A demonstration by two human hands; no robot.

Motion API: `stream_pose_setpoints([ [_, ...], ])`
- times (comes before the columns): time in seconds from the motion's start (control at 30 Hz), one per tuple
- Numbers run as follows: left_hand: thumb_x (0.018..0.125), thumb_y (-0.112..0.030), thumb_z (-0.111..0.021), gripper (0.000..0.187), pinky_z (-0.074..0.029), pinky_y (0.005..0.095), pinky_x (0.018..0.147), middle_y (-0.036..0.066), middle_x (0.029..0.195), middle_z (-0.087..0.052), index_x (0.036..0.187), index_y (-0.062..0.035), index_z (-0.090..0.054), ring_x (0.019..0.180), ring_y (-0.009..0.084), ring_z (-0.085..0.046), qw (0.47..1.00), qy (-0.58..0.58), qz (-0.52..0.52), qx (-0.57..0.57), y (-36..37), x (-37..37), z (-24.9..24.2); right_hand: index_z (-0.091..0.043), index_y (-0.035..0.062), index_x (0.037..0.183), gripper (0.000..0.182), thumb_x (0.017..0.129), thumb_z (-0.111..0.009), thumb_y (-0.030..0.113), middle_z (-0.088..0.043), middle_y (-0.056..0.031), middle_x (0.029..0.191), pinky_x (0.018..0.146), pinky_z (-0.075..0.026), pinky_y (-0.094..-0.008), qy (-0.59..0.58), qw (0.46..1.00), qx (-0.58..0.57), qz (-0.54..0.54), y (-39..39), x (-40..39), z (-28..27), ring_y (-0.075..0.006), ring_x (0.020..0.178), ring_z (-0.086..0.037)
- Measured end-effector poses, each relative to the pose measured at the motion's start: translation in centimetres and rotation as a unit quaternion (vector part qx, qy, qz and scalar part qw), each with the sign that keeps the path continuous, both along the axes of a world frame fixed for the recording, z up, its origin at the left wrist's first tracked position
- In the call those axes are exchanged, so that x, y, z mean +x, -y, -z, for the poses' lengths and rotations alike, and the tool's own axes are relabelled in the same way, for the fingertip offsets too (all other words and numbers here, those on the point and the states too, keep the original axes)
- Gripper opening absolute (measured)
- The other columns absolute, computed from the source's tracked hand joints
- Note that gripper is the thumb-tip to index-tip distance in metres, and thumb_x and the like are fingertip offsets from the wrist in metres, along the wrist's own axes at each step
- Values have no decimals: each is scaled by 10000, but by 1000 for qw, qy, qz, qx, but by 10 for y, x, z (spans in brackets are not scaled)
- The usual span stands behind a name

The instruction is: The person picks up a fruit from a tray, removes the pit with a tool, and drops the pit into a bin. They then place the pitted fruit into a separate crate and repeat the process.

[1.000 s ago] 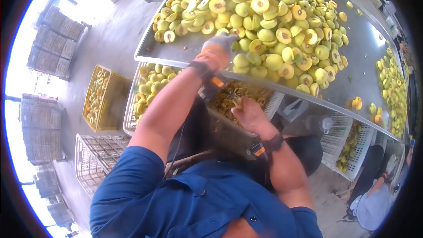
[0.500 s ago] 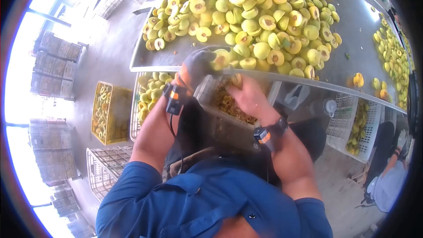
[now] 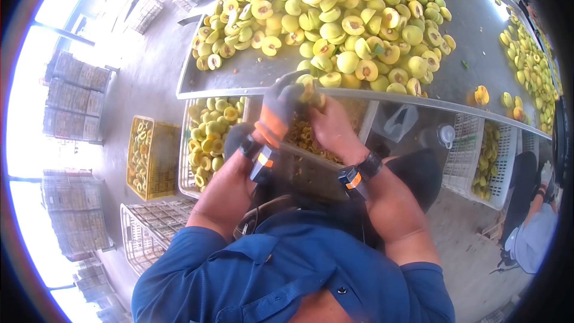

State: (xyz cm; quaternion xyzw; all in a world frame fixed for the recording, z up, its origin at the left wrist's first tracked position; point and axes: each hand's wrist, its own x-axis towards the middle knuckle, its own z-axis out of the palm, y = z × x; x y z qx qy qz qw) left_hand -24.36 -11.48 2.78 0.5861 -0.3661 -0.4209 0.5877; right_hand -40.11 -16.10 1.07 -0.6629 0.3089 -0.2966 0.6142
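Note:
My left hand (image 3: 282, 104), in a grey and orange glove, is closed on a yellow-green peach half (image 3: 308, 87) just in front of the metal table's edge. Close beside it, my bare right hand (image 3: 332, 127) has its fingers curled in against the fruit; whatever they grip is too small and hidden to name. A bin of brown-yellow pits and scraps (image 3: 326, 154) lies beneath both hands. Behind them, a large heap of halved peaches (image 3: 335, 27) covers much of the table (image 3: 251, 72), many with the cut face showing.
Left of my legs stand a crate of peach halves (image 3: 209, 137), a yellow crate (image 3: 152, 179) and a white crate (image 3: 140, 227). To the right are a plastic bag (image 3: 399, 123), a lidded jar (image 3: 443, 136) and white crates (image 3: 502, 164). A co-worker (image 3: 532, 239) sits at far right.
My left hand has moved right with a peach half, up to my right hand. My right hand has come up slightly from over the scrap bin to meet the fruit.

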Motion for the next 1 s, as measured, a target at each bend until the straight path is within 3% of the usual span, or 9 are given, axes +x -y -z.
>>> stream_pose_setpoints([
  [0.13, 1069, -191, -527, 404, -556, 283, 891, 85, 1142, -736, 1399, 9, -647, 996, 148, -688, 999, 26, 12, -15, 1, 6, 23, -655, -37, 1181, 286, 978, -622, 161, -738, -253, 1044, 877, -532, -440, -71, 997, -30, 20, -3, 1, 5, -381, 978, -711],
  [0.23, 1073, -106, -520, 357, -554, 324, 959, 113, 1195, -739, 1382, 15, -650, 1063, 170, -691, 992, 118, 46, 21, -2, 20, 34, -648, -42, 1140, 265, 1008, -566, 174, -707, -299, 1018, 857, -530, -526, -39, 999, -21, -30, -3, -1, 6, -504, 1015, -680],
  [0.47, 1046, -26, -541, 292, -587, 340, 897, 160, 1188, -755, 1292, 7, -694, 1023, 199, -725, 843, 532, -79, 13, 1, 14, 63, -674, -26, 1156, 253, 1008, -616, 172, -748, -222, 1033, 879, -542, -444, -43, 987, 70, -139, -7, -2, 13, -340, 941, -703],
  [0.57, 1007, -27, -584, 294, -594, 349, 863, 169, 1122, -769, 1274, 1, -703, 954, 262, -747, 908, 413, -45, 47, 2, 19, 65, -689, -12, 1108, 235, 1029, -598, 190, -740, -179, 969, 749, -545, -427, -82, 964, 171, -188, -2, -5, 2, -287, 783, -693],
  [0.63, 979, -37, -611, 316, -590, 385, 843, 180, 1125, -758, 1282, -34, -703, 963, 317, -738, 910, 408, -52, 56, -5, 9, 60, -697, 6, 1034, 216, 1038, -593, 196, -719, -135, 902, 629, -526, -411, 37, 992, -58, -102, -19, 7, 34, -231, 646, -659],
  [0.77, 939, -67, -678, 379, -591, 402, 856, 211, 1192, -732, 1316, -33, -678, 1008, 358, -732, 927, 374, -17, 21, -4, 13, 71, -592, 67, 1011, 125, 1041, -579, 187, -579, -43, 732, 537, -468, -378, -45, 964, 195, -176, -22, -2, 13, -164, 536, -555],
  [0.83, 883, -57, -745, 466, -591, 398, 893, 232, 1229, -719, 1339, -17, -658, 1053, 377, -726, 945, 326, 2, -18, 0, 34, 106, -537, 111, 959, 122, 1040, -592, 184, -480, 18, 680, 474, -406, -327, 7, 856, 467, -219, -14, -11, 3, -103, 476, -462],
  [0.97, 862, -71, -765, 485, -587, 376, 866, 198, 1138, -738, 1326, 11, -652, 1003, 324, -717, 982, 172, -78, -5, 3, 43, 97, -468, 144, 911, 186, 1043, -596, 173, -399, 55, 676, 464, -389, -317, 26, 861, 459, -219, -6, -17, 2, -77, 478, -408],
  [1.0, 967, -148, -692, 370, -590, 359, 783, 159, 1048, -752, 1297, 15, -658, 898, 260, -720, 948, 297, -102, -46, 0, 53, 95, -495, 122, 913, 173, 1032, -607, 180, -453, 27, 685, 487, -418, -345, 28, 869, 441, -224, -5, -18, 1, -116, 495, -456],
])
